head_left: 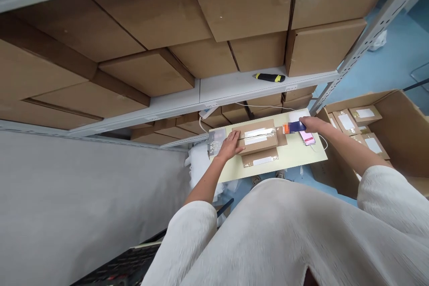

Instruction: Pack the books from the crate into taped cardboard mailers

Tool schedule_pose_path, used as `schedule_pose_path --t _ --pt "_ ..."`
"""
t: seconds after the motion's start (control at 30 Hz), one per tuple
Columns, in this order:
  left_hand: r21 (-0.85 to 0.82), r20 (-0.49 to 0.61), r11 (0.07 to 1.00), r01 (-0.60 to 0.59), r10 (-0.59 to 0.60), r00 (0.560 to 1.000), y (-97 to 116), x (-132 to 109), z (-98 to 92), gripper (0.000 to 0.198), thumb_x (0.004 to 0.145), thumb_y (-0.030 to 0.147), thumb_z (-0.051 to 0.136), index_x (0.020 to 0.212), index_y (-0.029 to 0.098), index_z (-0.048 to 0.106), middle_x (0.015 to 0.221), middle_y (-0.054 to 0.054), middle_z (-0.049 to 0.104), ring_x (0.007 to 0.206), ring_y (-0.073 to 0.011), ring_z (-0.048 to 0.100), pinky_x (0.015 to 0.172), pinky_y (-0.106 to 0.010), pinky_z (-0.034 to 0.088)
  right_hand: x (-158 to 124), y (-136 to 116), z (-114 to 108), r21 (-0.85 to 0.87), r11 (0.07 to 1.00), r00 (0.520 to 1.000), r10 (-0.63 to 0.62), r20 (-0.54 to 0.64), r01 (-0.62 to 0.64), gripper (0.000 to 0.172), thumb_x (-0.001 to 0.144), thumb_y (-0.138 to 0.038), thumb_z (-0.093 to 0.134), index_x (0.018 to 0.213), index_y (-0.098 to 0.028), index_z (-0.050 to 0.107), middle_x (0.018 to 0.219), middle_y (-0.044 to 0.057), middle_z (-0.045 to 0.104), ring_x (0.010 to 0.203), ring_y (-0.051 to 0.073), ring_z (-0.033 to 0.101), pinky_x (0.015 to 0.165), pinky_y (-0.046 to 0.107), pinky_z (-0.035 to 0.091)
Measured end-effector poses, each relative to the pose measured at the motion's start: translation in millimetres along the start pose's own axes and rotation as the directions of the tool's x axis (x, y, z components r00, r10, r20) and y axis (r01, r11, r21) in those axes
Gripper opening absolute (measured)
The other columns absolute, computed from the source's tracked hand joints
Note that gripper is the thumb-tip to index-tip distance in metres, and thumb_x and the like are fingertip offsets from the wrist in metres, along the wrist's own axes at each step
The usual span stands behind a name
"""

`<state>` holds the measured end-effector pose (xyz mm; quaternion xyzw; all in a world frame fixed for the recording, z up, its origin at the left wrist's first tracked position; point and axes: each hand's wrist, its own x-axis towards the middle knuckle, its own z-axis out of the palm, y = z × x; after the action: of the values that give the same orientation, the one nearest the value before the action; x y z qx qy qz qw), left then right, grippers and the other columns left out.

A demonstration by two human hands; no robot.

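I face a metal shelving rack (pixel 161 114) packed with cardboard cartons (pixel 150 18). Blue floor (pixel 395 53) shows past its right end.

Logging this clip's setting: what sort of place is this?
Probably a warehouse packing station: steel shelving stacked with cardboard cartons, and an open carton of labelled parcels beside the work board.

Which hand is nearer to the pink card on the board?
The right hand: it is just beside the pink card. The left hand is farther, on the other side of the cardboard parcel.
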<state>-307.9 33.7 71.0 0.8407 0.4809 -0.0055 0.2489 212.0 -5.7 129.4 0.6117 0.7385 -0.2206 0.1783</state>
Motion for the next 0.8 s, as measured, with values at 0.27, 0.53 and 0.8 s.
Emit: schedule_pose_path --t 0.27,0.53,0.8 --pt "-0.088 0.018 0.996 0.03 -0.029 0.999 2 6 -2.3 0.107 0.087 0.054 0.083 0.176 0.024 0.031 0.183 -0.017 0.031 0.171 -0.0412 0.025 0.137 -0.054 0.032 27 -49 -9 -0.125 0.991 0.998 -0.034 0.044 0.04 0.053 0.084 -0.017 0.08 0.135 -0.019 0.064 0.13 0.019 0.075 0.114 0.035 0.073 0.084 0.037 0.053" --pt "-0.123 0.022 0.991 0.048 -0.046 0.999 7 6 -4.0 0.106 0.086 0.05 0.084 0.175 0.026 0.033 0.184 -0.014 0.03 0.172 -0.0394 0.023 0.136 -0.052 0.035 29 -85 -10 -0.212 0.977 1.0 -0.03 0.001 0.03 0.051 0.086 -0.015 0.081 0.135 -0.015 0.066 0.128 0.023 0.075 0.119 0.037 0.071 0.094 0.041 0.053" --pt "-0.098 -0.005 0.995 0.022 -0.022 1.0 8 5 -2.1 0.101 0.087 0.048 0.082 0.174 0.026 0.034 0.182 -0.014 0.034 0.171 -0.0371 0.027 0.136 -0.05 0.036 8 -87 32 -0.011 0.979 0.979 0.203 -0.019 -0.203 0.064 0.087 -0.055 0.09 0.132 -0.018 0.065 0.124 0.023 0.077 0.116 0.038 0.073 0.091 0.042 0.053"
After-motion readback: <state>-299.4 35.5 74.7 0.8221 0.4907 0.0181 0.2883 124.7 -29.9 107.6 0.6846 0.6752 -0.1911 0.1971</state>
